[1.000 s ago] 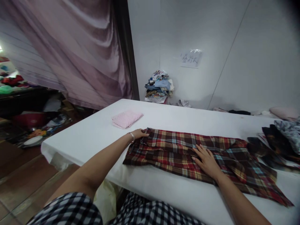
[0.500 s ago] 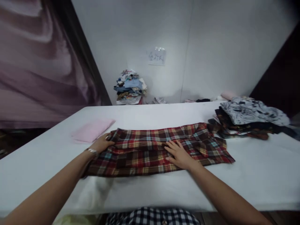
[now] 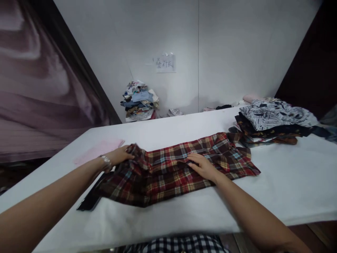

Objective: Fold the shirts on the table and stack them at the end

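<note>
A plaid shirt in brown, red and cream lies in a long folded strip across the white table. My left hand, with a bracelet at the wrist, is closed on the shirt's left end and holds it lifted, so the cloth bunches there. My right hand rests flat on the middle of the shirt, fingers stretched out. Partly under the raised end lies a flat black object, its kind unclear. Behind my left hand is a folded pink cloth.
At the right stands a pile of clothes with a black-and-white printed one on top. Another stack of clothes is beyond the table's far edge by the wall. A paper sign hangs on the wall, and a pink curtain on the left.
My left hand has raised the shirt's left end, bunching it and uncovering the black object. My right hand stays on the middle of the shirt. The view has turned slightly.
</note>
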`<act>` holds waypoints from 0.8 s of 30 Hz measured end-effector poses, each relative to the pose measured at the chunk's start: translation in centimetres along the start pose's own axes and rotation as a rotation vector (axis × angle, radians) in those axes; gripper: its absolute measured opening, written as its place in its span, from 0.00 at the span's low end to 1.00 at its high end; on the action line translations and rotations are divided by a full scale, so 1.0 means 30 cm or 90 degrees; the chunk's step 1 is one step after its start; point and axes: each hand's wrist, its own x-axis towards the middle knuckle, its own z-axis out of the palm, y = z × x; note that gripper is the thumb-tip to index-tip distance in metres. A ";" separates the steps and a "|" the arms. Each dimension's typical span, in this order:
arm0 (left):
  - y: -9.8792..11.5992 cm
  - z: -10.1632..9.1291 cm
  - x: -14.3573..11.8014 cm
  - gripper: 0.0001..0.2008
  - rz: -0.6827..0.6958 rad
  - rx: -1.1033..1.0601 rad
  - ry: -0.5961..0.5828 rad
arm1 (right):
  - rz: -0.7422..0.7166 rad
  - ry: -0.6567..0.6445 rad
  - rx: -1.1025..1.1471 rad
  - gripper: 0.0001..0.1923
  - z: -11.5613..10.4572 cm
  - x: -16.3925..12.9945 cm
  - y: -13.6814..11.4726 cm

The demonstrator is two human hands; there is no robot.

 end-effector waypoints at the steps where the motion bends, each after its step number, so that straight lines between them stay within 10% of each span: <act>1: 0.070 0.014 0.006 0.21 0.023 -0.040 -0.048 | -0.005 0.034 0.013 0.17 -0.008 0.000 0.012; 5: 0.322 0.162 0.013 0.35 0.017 -0.288 -0.224 | 0.032 0.113 0.049 0.15 -0.041 -0.004 0.056; 8: 0.385 0.295 0.014 0.45 0.042 -0.451 -0.267 | 0.080 0.130 0.066 0.14 -0.055 -0.006 0.079; 15: 0.059 0.452 -0.016 0.32 0.119 -0.132 0.156 | 0.072 0.127 0.074 0.14 -0.056 -0.009 0.063; 19: -0.055 0.497 -0.043 0.38 -0.075 -0.241 0.102 | 0.039 0.069 0.023 0.17 -0.031 -0.005 0.040; 24: -0.005 0.501 -0.017 0.32 -0.048 -0.323 0.058 | 0.052 -0.107 -0.141 0.24 0.002 0.008 -0.002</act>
